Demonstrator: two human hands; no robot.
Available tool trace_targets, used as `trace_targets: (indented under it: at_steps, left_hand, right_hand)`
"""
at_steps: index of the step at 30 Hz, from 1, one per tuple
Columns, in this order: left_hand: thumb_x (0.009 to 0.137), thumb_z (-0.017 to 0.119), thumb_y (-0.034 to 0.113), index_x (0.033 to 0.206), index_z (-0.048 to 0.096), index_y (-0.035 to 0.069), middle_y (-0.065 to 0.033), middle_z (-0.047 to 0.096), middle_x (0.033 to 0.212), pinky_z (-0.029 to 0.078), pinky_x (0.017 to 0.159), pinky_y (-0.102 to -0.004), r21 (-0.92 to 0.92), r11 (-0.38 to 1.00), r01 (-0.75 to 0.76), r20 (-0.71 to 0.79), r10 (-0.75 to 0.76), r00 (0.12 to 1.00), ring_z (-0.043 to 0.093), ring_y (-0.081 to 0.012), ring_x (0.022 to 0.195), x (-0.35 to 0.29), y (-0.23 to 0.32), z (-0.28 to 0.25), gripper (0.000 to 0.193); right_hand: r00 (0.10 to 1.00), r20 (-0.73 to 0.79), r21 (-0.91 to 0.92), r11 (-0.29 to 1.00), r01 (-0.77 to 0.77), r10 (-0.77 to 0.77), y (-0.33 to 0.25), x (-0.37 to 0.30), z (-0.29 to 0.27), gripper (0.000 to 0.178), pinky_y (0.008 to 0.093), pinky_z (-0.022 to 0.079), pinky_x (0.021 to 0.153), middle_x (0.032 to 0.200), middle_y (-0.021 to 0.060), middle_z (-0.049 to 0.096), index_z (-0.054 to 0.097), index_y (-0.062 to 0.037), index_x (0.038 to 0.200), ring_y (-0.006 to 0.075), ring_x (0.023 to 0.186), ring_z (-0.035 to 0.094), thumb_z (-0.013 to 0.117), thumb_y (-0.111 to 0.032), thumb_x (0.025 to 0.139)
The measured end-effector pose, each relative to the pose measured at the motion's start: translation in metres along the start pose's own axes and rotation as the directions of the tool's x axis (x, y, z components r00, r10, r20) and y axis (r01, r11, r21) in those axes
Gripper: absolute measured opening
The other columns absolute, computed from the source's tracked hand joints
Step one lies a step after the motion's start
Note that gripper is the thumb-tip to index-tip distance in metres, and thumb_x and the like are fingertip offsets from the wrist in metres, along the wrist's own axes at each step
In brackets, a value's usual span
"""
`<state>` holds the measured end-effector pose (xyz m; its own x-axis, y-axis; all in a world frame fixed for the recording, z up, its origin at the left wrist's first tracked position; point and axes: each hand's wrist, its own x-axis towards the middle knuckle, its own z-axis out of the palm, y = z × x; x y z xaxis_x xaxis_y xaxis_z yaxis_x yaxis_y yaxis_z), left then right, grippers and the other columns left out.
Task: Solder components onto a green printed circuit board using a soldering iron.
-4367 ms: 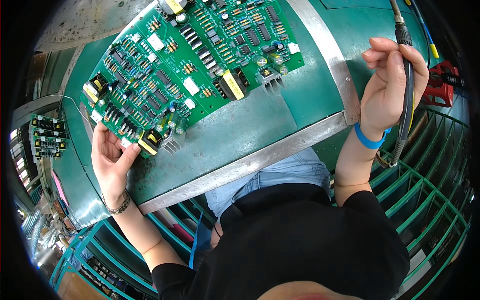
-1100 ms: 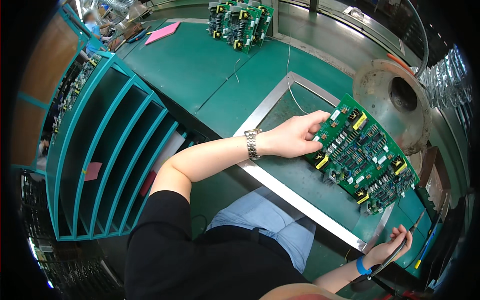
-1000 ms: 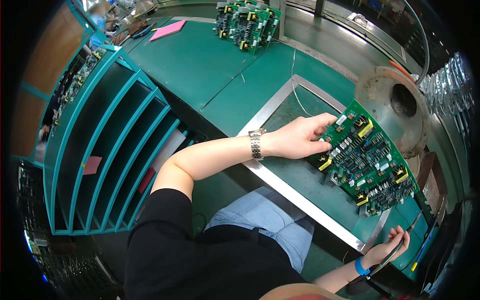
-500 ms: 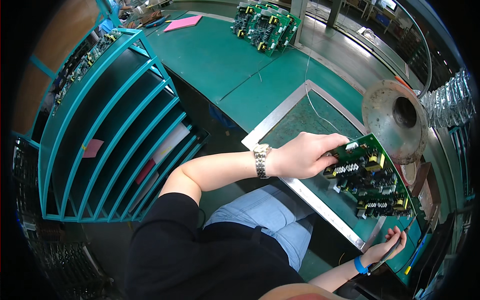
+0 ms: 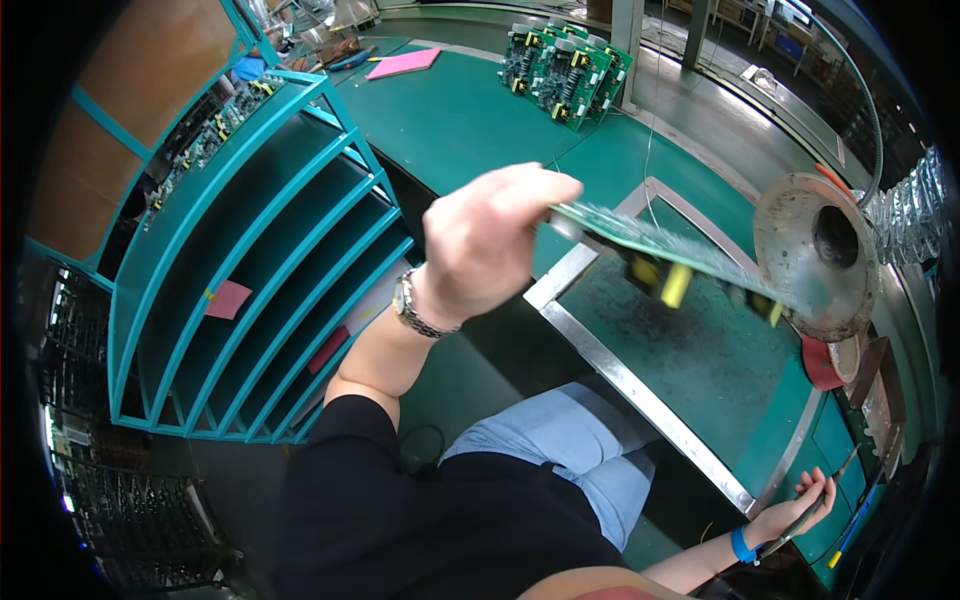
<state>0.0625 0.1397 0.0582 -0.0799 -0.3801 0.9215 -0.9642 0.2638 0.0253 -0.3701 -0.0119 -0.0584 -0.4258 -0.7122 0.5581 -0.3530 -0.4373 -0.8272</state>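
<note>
My left hand [image 5: 485,240] is raised above the near left corner of a metal frame [image 5: 640,405] on the bench. Between its fingers it grips one edge of a green circuit board [image 5: 655,243]. The board is seen almost edge-on and blurred, with yellow and dark components facing down and toward me. At the lower right, my right hand [image 5: 800,510] is closed around a slim soldering iron [image 5: 797,528], whose tip points up and away to the right. A blue strap [image 5: 742,546] circles that wrist.
Beyond the frame stands a round metal fume hood [image 5: 785,265] with a foil duct [image 5: 905,220]. Several upright circuit boards [image 5: 570,80] sit at the back of the bench. A teal slotted rack [image 5: 250,270] is to my left. A pink pad [image 5: 403,63] lies at the far left.
My left hand has lifted the circuit board up and leftward off the frame area and tilted it from face-up to nearly edge-on. My right hand keeps the soldering iron at the lower right.
</note>
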Motion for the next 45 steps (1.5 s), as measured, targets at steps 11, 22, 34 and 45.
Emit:
trace_targets:
  at_steps: [11,22,34,45]
  left_hand:
    - [0.076,0.05,-0.012,0.115,0.041,0.002,-0.0092,0.056,0.104,0.043,0.081,-0.0264,-0.54,0.615,0.575,0.017,-0.674,0.738,0.055,-0.0144,0.093,-0.058,-0.077,0.009,0.042]
    - [0.079,0.053,-0.005,0.116,0.039,0.004,-0.0075,0.055,0.106,0.043,0.083,-0.0263,-0.485,0.5,0.717,0.169,-0.751,0.638,0.053,-0.0131,0.096,-0.092,-0.118,0.023,0.042]
    - [0.077,0.047,-0.011,0.12,0.036,0.003,-0.0081,0.052,0.109,0.041,0.086,-0.0264,-0.542,0.496,0.679,0.091,-0.768,0.634,0.051,-0.0136,0.099,-0.102,-0.115,0.043,0.047]
    - [0.079,0.045,-0.01,0.125,0.031,0.001,-0.0092,0.051,0.11,0.038,0.089,-0.0265,-0.467,0.517,0.717,0.08,-0.784,0.616,0.049,-0.0148,0.103,-0.105,-0.113,0.049,0.05]
  right_hand:
    - [0.998,-0.002,-0.115,0.991,0.064,-0.065,-0.004,-0.002,0.001,0.021,0.023,0.039,0.064,0.09,0.012,0.059,0.049,0.0031,0.103,0.0143,0.073,0.053,0.045,-0.012,0.088]
    - [1.0,-0.023,-0.085,0.996,0.007,-0.009,-0.006,-0.003,0.004,0.02,0.0232,0.039,0.064,0.09,0.012,0.059,0.048,0.0042,0.101,0.0149,0.072,0.052,0.044,-0.011,0.089]
    - [0.988,0.081,-0.125,0.982,0.139,-0.13,-0.022,-0.002,0.009,0.021,0.0275,0.045,0.053,0.075,0.0119,0.059,0.049,0.0006,0.097,0.0185,0.059,0.057,0.052,-0.016,0.085]
    - [1.0,-0.004,0.007,1.0,-0.028,0.028,-0.003,0.007,-0.003,0.015,0.0275,0.041,0.057,0.073,0.0114,0.051,0.051,-0.0009,0.086,0.0179,0.06,0.05,0.051,-0.016,0.084]
